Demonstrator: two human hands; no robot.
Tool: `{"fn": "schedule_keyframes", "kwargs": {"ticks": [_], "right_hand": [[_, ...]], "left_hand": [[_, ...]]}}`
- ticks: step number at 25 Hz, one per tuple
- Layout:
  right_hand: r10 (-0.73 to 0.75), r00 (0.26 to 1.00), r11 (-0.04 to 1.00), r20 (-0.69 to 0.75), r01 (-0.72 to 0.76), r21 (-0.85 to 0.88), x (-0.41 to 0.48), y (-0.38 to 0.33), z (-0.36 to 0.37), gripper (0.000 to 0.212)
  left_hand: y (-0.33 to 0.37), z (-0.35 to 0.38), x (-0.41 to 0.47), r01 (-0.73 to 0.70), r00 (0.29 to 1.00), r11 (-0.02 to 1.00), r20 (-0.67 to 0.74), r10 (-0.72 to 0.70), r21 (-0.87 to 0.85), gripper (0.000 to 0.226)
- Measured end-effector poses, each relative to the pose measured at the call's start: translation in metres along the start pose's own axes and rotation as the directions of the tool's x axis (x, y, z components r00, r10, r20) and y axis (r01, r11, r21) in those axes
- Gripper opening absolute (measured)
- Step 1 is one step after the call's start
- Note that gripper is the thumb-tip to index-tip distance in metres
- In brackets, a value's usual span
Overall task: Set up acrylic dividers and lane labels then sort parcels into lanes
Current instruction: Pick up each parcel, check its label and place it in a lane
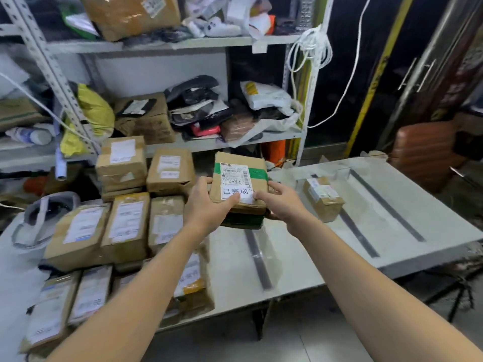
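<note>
A cardboard parcel point(239, 176) with green tape and a white shipping label is held above the white table point(292, 257). My left hand point(206, 205) grips its left side, thumb on a white slip with printed characters. My right hand point(281, 202) grips its right side, thumb on the same slip. Three dark divider strips lie on the table: one point(257, 259) below the parcel, one point(358, 233) further right, one point(386, 205) at the far right. A small parcel point(322, 197) sits between the first two strips. Several labelled parcels point(125, 226) are piled on the table's left.
A metal shelf point(156, 44) behind the table holds boxes and plastic mail bags. A white rope point(313, 48) hangs at the shelf's right post. A grey and white helmet-like object point(44, 218) lies at the far left. A brown chair point(423, 152) stands at right.
</note>
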State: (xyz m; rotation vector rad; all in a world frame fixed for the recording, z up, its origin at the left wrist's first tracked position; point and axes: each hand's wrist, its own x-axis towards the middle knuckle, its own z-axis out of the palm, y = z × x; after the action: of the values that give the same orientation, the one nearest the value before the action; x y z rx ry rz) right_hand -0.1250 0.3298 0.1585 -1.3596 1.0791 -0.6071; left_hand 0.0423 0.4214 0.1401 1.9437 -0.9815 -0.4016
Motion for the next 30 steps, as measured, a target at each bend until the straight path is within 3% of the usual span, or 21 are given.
{"fn": "schedule_keyframes", "kwargs": {"ticks": [2,5,9,17,24,30], "right_hand": [[0.011,1.000,1.000,-0.025,-0.011,0.010,0.006,0.006,-0.050,0.042],[-0.005,0.996,1.000,-0.086,0.005,0.006,0.016,0.011,-0.111,0.036],[0.006,0.985,0.999,-0.173,-0.013,-0.039,0.047,0.014,-0.174,0.048],[0.066,0.956,0.985,-0.285,-0.108,-0.136,0.141,0.030,-0.265,0.056],[0.138,0.965,0.973,-0.221,-0.173,-0.149,0.213,0.046,-0.322,0.059],[0.157,0.988,0.971,0.000,-0.154,-0.180,0.267,0.078,-0.348,0.063]], "left_hand": [[0.029,0.042,-0.004,-0.007,1.000,1.000,0.030,0.007,-0.019,0.070],[0.064,0.096,0.000,-0.014,0.997,0.999,0.079,0.018,-0.046,0.073],[0.095,0.167,0.021,0.019,0.988,0.981,0.157,0.011,-0.191,0.075],[0.109,0.300,0.093,0.097,0.959,0.944,0.282,-0.005,-0.315,0.075],[0.122,0.358,0.127,0.153,0.959,0.952,0.272,-0.078,-0.265,0.070],[0.117,0.397,0.125,0.270,0.958,0.943,0.152,-0.243,-0.193,0.072]]}}
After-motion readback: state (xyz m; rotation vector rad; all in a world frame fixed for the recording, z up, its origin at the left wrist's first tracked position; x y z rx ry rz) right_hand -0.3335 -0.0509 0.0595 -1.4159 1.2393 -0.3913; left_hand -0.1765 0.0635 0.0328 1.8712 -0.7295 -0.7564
